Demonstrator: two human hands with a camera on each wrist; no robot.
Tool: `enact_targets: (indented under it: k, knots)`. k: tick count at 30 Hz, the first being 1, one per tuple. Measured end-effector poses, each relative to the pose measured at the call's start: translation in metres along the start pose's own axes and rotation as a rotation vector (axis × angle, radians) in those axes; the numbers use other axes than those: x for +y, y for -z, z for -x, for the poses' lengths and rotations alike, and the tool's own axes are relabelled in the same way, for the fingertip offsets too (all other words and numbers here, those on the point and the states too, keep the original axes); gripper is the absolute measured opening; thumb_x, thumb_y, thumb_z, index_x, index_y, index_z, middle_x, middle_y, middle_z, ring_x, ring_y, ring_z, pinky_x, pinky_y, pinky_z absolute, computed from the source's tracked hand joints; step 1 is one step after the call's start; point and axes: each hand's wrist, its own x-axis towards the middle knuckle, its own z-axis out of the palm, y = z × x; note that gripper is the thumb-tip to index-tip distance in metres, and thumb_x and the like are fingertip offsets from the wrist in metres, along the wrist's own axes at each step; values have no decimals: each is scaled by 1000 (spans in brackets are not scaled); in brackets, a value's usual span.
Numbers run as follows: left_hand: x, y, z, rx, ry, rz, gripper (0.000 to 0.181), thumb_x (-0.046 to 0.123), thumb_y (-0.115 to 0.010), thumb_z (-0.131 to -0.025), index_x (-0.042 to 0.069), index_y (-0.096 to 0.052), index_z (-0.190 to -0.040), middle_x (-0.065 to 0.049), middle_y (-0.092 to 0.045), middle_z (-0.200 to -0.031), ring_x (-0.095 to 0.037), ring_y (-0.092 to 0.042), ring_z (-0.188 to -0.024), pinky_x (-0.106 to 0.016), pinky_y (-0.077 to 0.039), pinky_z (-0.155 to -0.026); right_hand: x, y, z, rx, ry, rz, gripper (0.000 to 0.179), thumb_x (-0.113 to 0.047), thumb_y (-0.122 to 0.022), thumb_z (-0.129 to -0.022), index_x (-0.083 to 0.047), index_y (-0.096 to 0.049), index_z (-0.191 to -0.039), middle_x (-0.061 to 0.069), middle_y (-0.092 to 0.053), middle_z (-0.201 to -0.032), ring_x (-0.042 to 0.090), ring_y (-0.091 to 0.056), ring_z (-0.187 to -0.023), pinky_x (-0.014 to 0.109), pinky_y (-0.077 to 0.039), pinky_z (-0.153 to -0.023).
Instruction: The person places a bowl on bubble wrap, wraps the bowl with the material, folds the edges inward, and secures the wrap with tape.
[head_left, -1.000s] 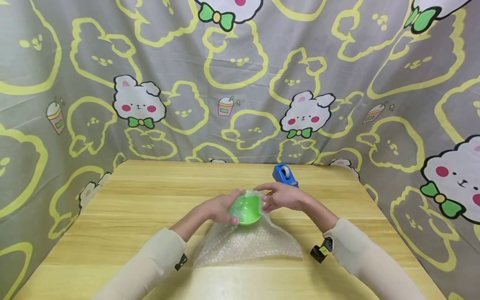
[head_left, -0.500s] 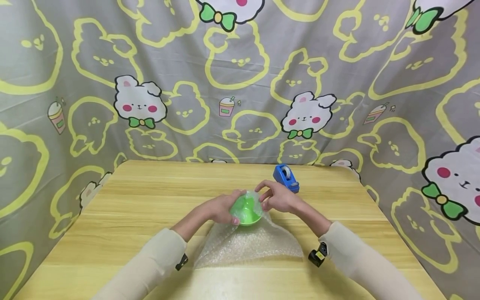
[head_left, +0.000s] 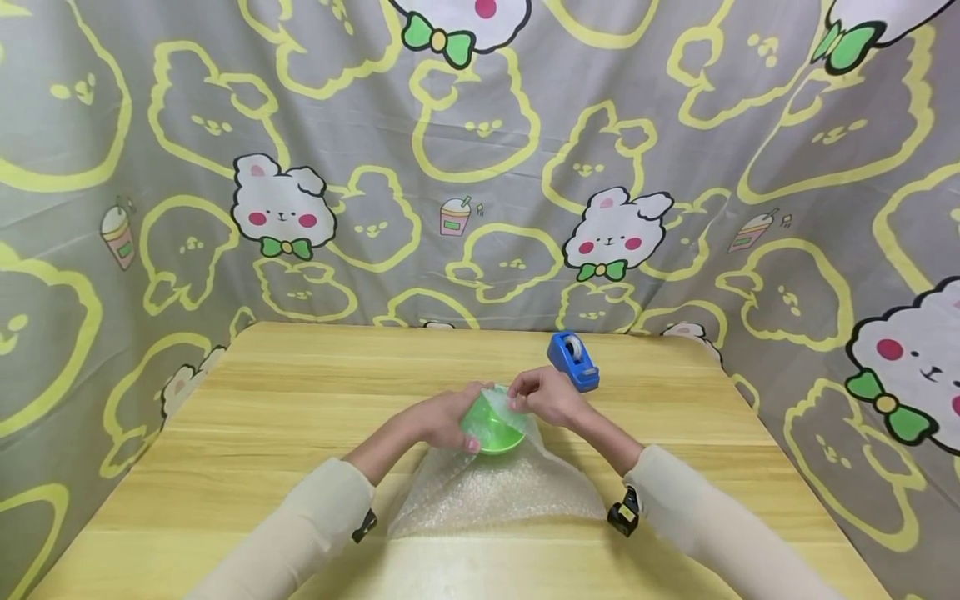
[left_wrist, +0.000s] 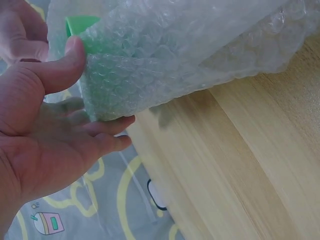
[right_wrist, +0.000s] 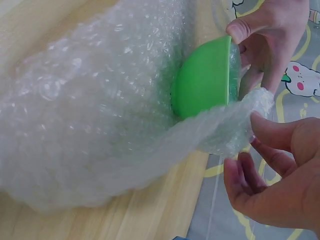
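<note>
A green bowl [head_left: 504, 438] lies partly wrapped in a sheet of clear bubble wrap [head_left: 495, 492] near the middle of the table. My left hand [head_left: 448, 417] grips the bowl and the wrap at the left side, its thumb over the rim and its fingers beneath, as the left wrist view shows. At the bowl's right, my right hand [head_left: 551, 395] pinches a corner of the bubble wrap between thumb and fingers and holds it over the opening. In the right wrist view the bowl's green side [right_wrist: 202, 80] is bare, while the wrap [right_wrist: 100, 110] spreads away from it.
A blue tape dispenser [head_left: 573, 362] with a roll of tape stands behind my right hand. The wooden table [head_left: 300, 367] is backed by a grey patterned curtain [head_left: 360, 125], which also hangs along both sides.
My right hand has moved slightly left, bringing the corner of bubble wrap inward over the bowl's opening. The left hand keeps its grip. More of the tape dispenser shows now.
</note>
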Motion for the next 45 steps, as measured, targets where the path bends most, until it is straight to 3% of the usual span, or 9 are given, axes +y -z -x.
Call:
enact_targets:
  k: [6, 13, 20, 26, 38, 42, 45]
  knots:
    - [-2, -2, -1, 15, -1, -8, 90, 14, -85, -81, 10, -32, -154, -20, -64, -125, -31, -62, -112, -48, -50, -102, 4, -6, -4, 42, -4, -21, 4, -11, -76, -89, -10, -76, -85, -1, -73, -82, 13, -62, -78, 27, -51, -69]
    - [-2, -2, -1, 19, 8, -18, 94, 16, -84, -82, 9, -28, -157, -23, -58, -139, -36, -57, -125, -51, -45, -110, 11, -17, -9, 139, 4, -20, 5, -12, -77, -90, -11, -76, -85, -1, -69, -74, 11, -59, -71, 24, -47, -61]
    - [-2, 0, -2, 20, 0, -22, 95, 16, -84, -83, 11, -26, -159, -24, -29, -163, -45, -37, -145, -56, -32, -120, 10, -20, -12, 193, -32, -30, 13, -11, -80, -86, -7, -71, -94, 3, -67, -73, 14, -60, -66, 26, -47, -56]
    - [-2, 0, -3, 26, -8, 7, 93, 14, -86, -81, 11, -30, -154, -23, -54, -143, -38, -55, -129, -52, -44, -111, 10, -17, -14, 178, -80, -26, 12, -15, -81, -87, -9, -72, -92, 2, -70, -74, 14, -64, -68, 26, -49, -57]
    - [-3, -1, -5, 47, -1, 54, 98, 11, -89, -75, 12, -31, -154, -20, -58, -137, -35, -58, -122, -50, -48, -105, 15, -17, -24, 138, -187, -106, 12, -18, -84, -83, -10, -75, -82, 4, -65, -73, 16, -56, -64, 26, -44, -56]
    - [-4, -1, -7, 68, -13, 65, 110, 11, -91, -73, 21, -22, -158, -19, -52, -147, -35, -60, -120, -49, -50, -102, 16, -17, -26, 140, -199, -134, 16, -18, -85, -83, -8, -74, -79, 4, -64, -72, 16, -54, -61, 26, -41, -53]
    - [-5, -2, -7, 73, -24, 66, 114, 10, -92, -72, 29, -19, -158, -19, -54, -145, -36, -60, -117, -51, -51, -98, 15, -17, -27, 142, -207, -156, 20, -19, -85, -82, -7, -71, -76, 3, -67, -73, 15, -51, -58, 25, -36, -51]
